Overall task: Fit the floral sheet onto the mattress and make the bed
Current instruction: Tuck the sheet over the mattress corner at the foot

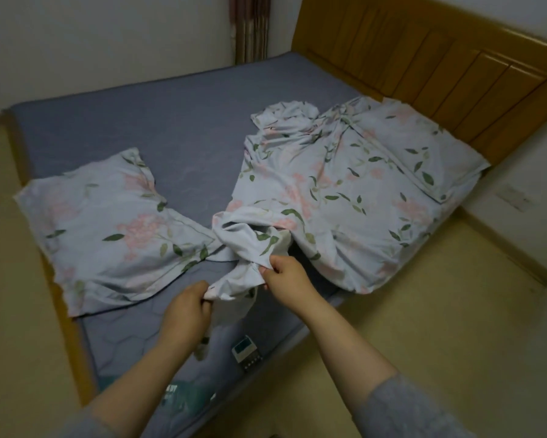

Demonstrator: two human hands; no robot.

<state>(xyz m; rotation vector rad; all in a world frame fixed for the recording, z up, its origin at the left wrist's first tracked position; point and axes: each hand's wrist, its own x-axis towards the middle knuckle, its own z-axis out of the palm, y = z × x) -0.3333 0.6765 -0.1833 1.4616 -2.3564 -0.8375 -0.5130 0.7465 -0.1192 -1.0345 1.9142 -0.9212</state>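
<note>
The sheet [297, 191] is seen as thin, matt printed cloth, heavily creased. The pillow [107, 235] is covered in the same soft cloth. The mattress [139, 128] is faced in matt grey-blue fabric, quilted with stitched lines. The headboard [423, 64] and frame [73, 336] are made of smooth varnished wood with a faint sheen, the headboard being grooved into panels. The remote [246, 354] is cased in pale plastic. A glossy, crinkled plastic packet [183, 396] is noted. The sleeve [417, 409] is of grey matt cloth.

Pink-floral pale-blue sheet [329, 184], grey-blue mattress [158, 121]
</note>
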